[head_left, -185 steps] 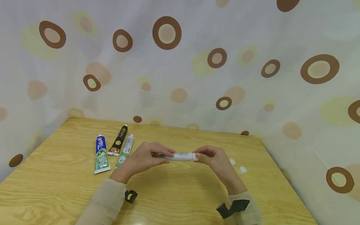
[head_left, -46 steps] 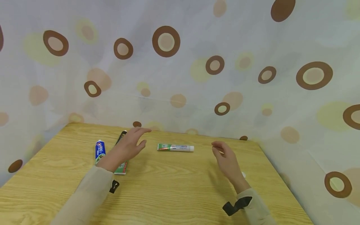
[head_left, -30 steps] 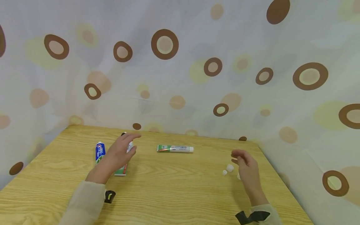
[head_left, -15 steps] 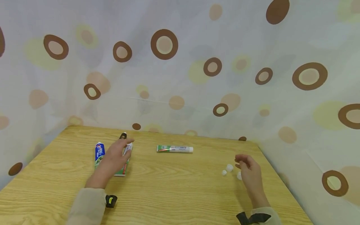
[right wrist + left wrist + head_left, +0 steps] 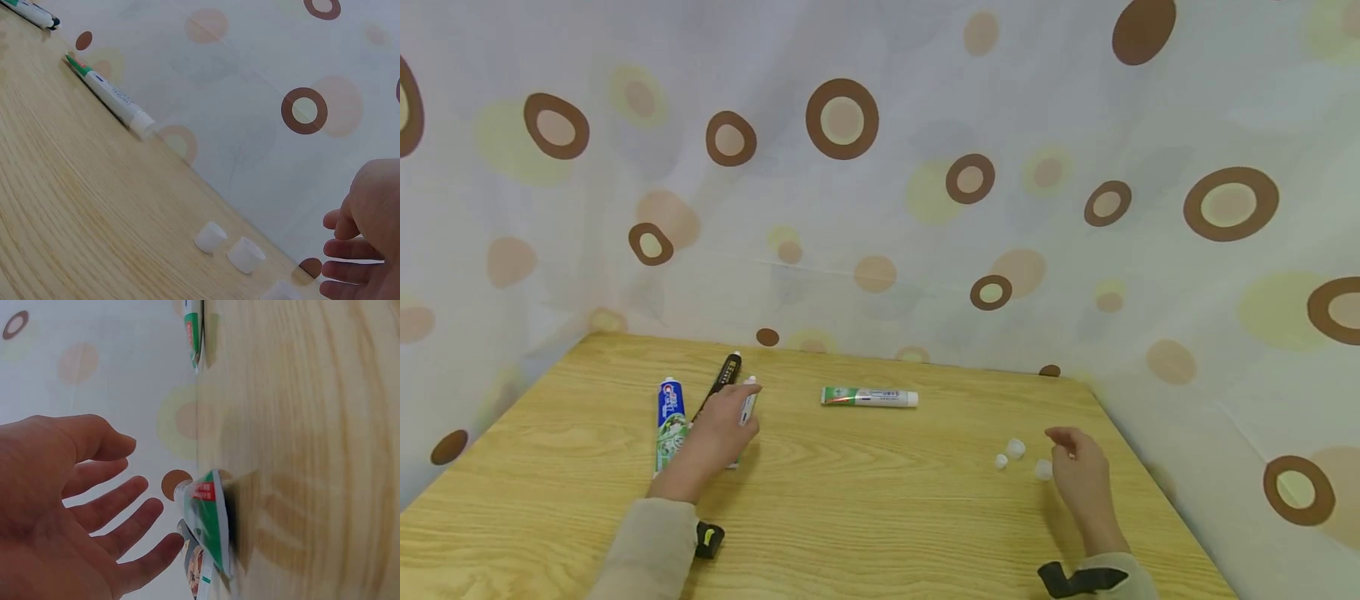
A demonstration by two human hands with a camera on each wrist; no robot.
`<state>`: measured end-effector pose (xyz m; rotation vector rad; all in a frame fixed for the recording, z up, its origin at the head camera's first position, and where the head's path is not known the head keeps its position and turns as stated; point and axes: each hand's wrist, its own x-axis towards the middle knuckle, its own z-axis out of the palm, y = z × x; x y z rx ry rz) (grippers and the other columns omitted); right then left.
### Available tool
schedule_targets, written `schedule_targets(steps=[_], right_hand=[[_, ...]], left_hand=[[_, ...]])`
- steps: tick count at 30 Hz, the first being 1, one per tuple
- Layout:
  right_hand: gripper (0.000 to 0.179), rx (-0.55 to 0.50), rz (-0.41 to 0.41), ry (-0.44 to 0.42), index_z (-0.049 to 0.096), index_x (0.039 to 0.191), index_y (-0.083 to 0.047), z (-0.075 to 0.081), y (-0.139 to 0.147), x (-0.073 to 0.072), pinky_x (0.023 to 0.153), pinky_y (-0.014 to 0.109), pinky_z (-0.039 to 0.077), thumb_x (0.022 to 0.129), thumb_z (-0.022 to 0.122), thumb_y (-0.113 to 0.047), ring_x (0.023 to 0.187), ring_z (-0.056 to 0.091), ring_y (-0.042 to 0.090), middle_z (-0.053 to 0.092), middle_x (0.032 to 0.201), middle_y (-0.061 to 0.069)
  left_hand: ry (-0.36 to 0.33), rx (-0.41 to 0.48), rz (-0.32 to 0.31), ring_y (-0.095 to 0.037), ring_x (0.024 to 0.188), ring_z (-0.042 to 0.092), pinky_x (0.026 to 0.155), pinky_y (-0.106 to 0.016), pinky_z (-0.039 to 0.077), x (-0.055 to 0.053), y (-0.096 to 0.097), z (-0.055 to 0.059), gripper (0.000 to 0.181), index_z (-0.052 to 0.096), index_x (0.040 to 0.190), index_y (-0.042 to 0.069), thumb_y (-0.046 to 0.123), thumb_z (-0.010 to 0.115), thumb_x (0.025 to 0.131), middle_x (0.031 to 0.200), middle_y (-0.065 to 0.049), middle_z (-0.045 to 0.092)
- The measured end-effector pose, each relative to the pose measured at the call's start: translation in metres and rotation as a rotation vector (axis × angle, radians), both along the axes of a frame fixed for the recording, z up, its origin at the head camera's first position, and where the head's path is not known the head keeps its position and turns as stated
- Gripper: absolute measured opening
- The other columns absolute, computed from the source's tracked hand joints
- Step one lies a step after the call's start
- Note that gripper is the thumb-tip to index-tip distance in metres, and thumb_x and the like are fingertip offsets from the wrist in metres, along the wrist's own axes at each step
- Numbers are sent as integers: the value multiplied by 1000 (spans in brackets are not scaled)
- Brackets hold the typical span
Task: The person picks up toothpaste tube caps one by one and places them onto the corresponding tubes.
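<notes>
My left hand [image 5: 718, 433] hovers over a white-and-green toothpaste tube [image 5: 748, 408] at the left. In the left wrist view its fingers are spread, apart from the tube's green end [image 5: 209, 519]. Beside that tube lie a black toothpaste tube [image 5: 726, 371] and a blue-and-green one [image 5: 671, 417]; the hand partly covers the group. Another white-and-green toothpaste tube [image 5: 868, 397] lies alone near the middle, its white end to the right. My right hand [image 5: 1082, 483], loosely curled and holding nothing, is next to three small white caps [image 5: 1016, 448], seen also as caps [image 5: 245, 254] in the right wrist view.
The wood-grain table [image 5: 865, 525] carries everything. A pale curtain [image 5: 880, 167] with brown rings and dots hangs behind it and along both sides.
Earlier both hands held a white-and-green toothpaste tube; it now lies on the table. My left hand has moved left over the other tubes, my right hand rightwards beside the caps.
</notes>
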<state>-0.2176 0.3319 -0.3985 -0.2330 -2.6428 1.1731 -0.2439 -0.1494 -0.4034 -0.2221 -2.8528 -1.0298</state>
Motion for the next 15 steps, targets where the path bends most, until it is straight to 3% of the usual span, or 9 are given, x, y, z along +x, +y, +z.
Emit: schedule_targets(steps=[8, 15], right_hand=[[41, 133, 45, -127, 50, 133, 10, -13, 9, -5, 98, 58, 44, 98, 41, -9, 123, 49, 49, 47, 137, 35], [44, 174, 83, -156, 47, 134, 12, -18, 13, -9, 95, 59, 46, 96, 50, -10, 119, 52, 52, 47, 132, 40]], left_hand=[[-36, -36, 59, -51, 132, 43, 105, -63, 39, 0, 2, -9, 56, 47, 143, -2, 4, 63, 90, 143, -32, 46], [-66, -38, 105, -52, 128, 44, 101, -65, 41, 0, 3, -11, 60, 48, 143, 0, 4, 66, 86, 143, -31, 45]])
